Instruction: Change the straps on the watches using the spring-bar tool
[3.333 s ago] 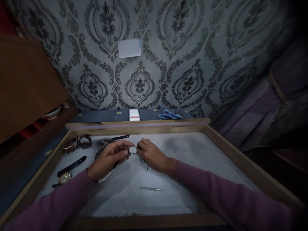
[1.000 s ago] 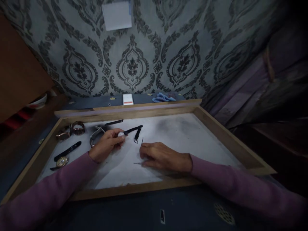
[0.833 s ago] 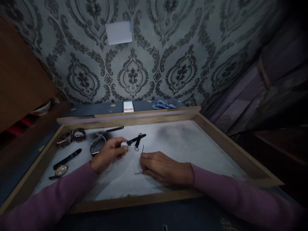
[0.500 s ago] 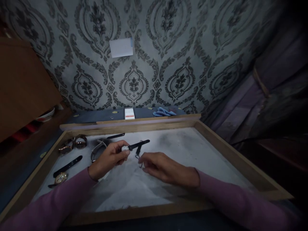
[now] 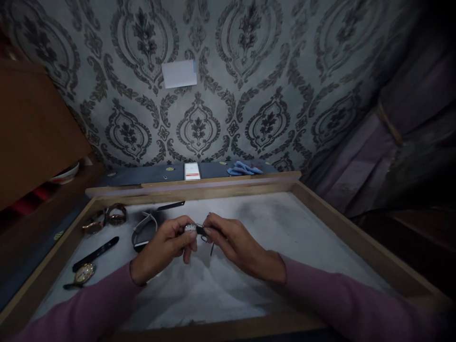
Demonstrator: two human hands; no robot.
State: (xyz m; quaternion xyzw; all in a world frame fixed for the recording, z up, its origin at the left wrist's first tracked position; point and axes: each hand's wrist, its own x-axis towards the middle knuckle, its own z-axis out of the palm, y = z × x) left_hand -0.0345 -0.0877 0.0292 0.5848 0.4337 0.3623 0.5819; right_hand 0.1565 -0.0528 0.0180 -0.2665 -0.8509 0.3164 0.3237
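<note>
We see shiny metal on the white-dialled watch [image 5: 190, 228] and gold-toned watch [image 5: 84, 273], a smooth-looking black strap [image 5: 96, 254], matt wood in the tray frame [image 5: 221, 188], and wrinkled blue cloth [image 5: 244, 168].

Left sleeve [image 5: 85, 306], lower left of frame: dull purple, long, plain, cuff snug at the wrist. Right sleeve [image 5: 338, 294], lower right: same purple, same close cuff, soft creases, outer end lost in shadow. Left hand [image 5: 162, 247] and right hand [image 5: 240, 244]: bare.
</note>
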